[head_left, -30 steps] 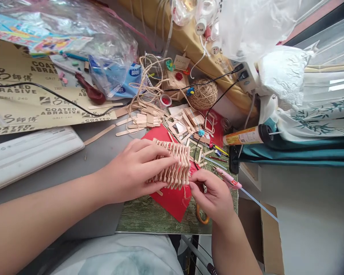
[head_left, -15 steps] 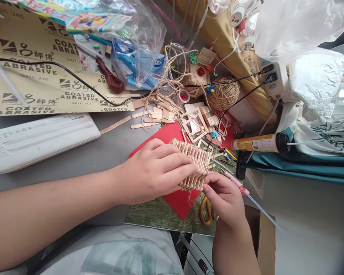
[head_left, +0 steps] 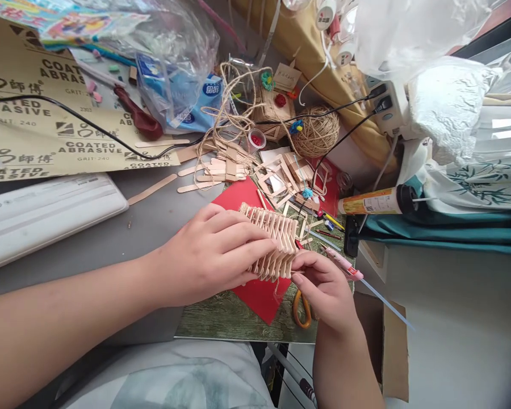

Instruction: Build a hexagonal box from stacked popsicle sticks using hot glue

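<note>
A craft-stick structure, made of stacked pale wooden sticks in zigzag layers, is held above a red sheet. My left hand wraps over it from the left, hiding part of its side. At its lower right corner, my right hand pinches with thumb and forefinger. A thin pale piece shows between those fingertips and the structure; whether it is twine or a stick end I cannot tell. Orange-handled scissors lie just beside the right hand, partly hidden by it.
Loose craft sticks and small stick frames lie behind the structure. A twine ball sits farther back. To the right are a pink glue gun and a lidded cup. A black cable crosses the sandpaper sheets.
The view has shifted, so most things sit farther left. My left hand keeps its hold on the structure, and my right fingertips have drawn slightly away from its corner, showing the thin pale piece.
</note>
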Motion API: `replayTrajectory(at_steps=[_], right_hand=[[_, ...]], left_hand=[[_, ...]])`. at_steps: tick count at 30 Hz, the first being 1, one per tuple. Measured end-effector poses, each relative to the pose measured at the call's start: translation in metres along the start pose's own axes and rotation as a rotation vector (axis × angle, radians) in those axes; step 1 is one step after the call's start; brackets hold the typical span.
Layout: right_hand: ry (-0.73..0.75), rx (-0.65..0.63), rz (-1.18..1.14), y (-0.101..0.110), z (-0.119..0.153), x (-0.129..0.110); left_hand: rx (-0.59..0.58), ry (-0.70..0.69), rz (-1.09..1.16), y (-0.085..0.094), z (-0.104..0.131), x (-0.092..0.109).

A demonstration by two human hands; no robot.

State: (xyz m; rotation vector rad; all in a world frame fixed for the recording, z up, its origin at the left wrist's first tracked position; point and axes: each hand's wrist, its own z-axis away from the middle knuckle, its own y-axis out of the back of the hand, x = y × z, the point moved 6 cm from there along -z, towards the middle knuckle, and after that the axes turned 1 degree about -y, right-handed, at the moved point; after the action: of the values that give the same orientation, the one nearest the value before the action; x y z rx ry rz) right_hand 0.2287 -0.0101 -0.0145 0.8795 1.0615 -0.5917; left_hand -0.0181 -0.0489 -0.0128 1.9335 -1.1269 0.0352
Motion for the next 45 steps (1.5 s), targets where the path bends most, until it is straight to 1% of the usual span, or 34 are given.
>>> replayTrajectory(at_steps=[6, 12, 18, 22, 26, 30, 34, 41, 45], right_hand=[[0.088, 0.0, 0.098, -0.002, 0.002, -0.004], [0.056, 0.047, 0.042, 0.003, 0.004, 0.001], [0.173, 0.043, 0.074, -0.005, -0.003, -0.01], [0.231, 0.056, 0.044, -0.01, -0.006, -0.018], [0.293, 0.071, 0.068, -0.013, -0.003, -0.021], [0.347, 0.086, 0.131, -0.018, 0.001, -0.026], [0.402, 0.11, 0.223, -0.021, 0.002, -0.034], [0.401, 0.056, 0.263, -0.025, 0.0, -0.038], [0.372, 0.037, 0.282, -0.026, -0.002, -0.038]], left_hand=[[-0.001, -0.013, -0.006, -0.003, 0.001, -0.002], [-0.003, -0.006, 0.006, -0.001, 0.0, -0.003], [-0.056, 0.006, 0.036, -0.001, 0.0, -0.006], [-0.068, 0.007, 0.035, -0.003, 0.0, -0.01], [-0.069, 0.031, 0.04, -0.002, -0.002, -0.014], [-0.075, 0.037, 0.038, 0.0, -0.006, -0.014], [-0.065, 0.005, 0.041, 0.001, -0.009, -0.01], [-0.079, 0.002, 0.052, -0.001, -0.008, -0.008], [-0.083, 0.008, 0.065, -0.002, -0.006, -0.008]])
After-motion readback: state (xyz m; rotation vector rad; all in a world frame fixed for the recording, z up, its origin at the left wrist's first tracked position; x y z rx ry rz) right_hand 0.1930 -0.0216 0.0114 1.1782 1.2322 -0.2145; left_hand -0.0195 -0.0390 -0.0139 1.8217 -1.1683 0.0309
